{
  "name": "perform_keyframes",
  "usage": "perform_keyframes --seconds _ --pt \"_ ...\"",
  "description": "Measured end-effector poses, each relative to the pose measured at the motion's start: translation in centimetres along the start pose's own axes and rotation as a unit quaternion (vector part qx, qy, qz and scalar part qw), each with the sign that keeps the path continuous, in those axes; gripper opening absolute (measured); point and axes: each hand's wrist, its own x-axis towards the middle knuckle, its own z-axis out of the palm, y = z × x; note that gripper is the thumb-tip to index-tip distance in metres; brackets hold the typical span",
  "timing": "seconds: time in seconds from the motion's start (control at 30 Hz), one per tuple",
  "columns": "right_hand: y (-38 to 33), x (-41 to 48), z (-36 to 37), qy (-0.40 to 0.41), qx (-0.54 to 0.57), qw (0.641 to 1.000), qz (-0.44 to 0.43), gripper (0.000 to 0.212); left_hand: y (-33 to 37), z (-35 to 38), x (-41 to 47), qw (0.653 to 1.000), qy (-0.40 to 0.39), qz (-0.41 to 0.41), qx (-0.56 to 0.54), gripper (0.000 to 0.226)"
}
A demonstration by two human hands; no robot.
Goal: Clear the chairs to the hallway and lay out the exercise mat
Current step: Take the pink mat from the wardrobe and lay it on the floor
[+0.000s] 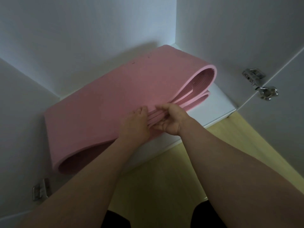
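Note:
A pink exercise mat [105, 96], loosely folded in several layers, lies on the white bottom shelf [212, 106] of an open cabinet. Its looped folds show at the right end and at the lower left. My left hand [136, 124] rests flat on top of the mat near its front edge. My right hand [171, 119] pinches the stacked layers at that same edge, fingers over the top and thumb under them. No chairs are in view.
White cabinet walls [82, 38] close in at the back and left. An open cabinet door with metal hinges [259, 83] stands at the right; another hinge [40, 190] is at the lower left. Pale wooden floor [164, 170] lies below the shelf.

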Motion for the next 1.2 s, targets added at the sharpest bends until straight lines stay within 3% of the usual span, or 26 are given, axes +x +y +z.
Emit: perform_keyframes --seconds 0.13,0.23,0.37,0.47,0.53,0.67,0.77,0.9,1.0,1.2 --pt "0.1 0.6 0.7 0.012 -0.016 1.000 -0.008 0.021 0.0 1.2 -0.4 0.999 -0.048 -0.011 0.017 0.101" --pt "0.2 0.5 0.8 0.015 -0.037 0.999 -0.021 0.027 -1.2 1.3 -0.4 0.999 -0.019 -0.026 0.012 0.088" --pt "0.7 -0.3 -0.8 0.003 -0.008 1.000 -0.008 0.018 -2.3 0.4 0.3 0.994 0.038 -0.053 -0.086 0.075" --pt "1.9 0.5 -3.0 0.141 0.048 0.989 -0.015 0.025 -2.2 0.2 0.4 0.994 0.047 -0.055 -0.085 0.074" --pt "2.6 1.0 -3.9 0.220 0.035 0.975 0.018 0.015 -2.0 0.4 0.3 0.995 0.048 -0.050 -0.074 0.073" --pt "3.6 1.4 -2.4 0.180 0.052 0.979 0.075 0.011 -2.1 0.3 0.1 0.994 0.065 -0.040 -0.074 0.073" --pt "5.1 2.0 -1.0 0.158 -0.002 0.984 0.087 0.010 -2.3 0.2 -0.1 0.994 0.073 -0.040 -0.072 0.075" --pt "5.1 2.7 1.0 0.123 -0.057 0.990 0.026 0.017 -3.1 -0.1 -0.4 0.997 0.062 -0.021 -0.040 0.075" --pt "3.3 2.8 1.5 0.146 -0.056 0.986 -0.056 0.027 -4.3 -0.5 -0.7 0.996 0.089 -0.003 -0.011 0.071" --pt "0.7 3.1 0.1 0.207 -0.022 0.972 -0.108 0.022 -8.9 -0.6 -1.5 0.989 0.124 -0.071 0.038 0.074"
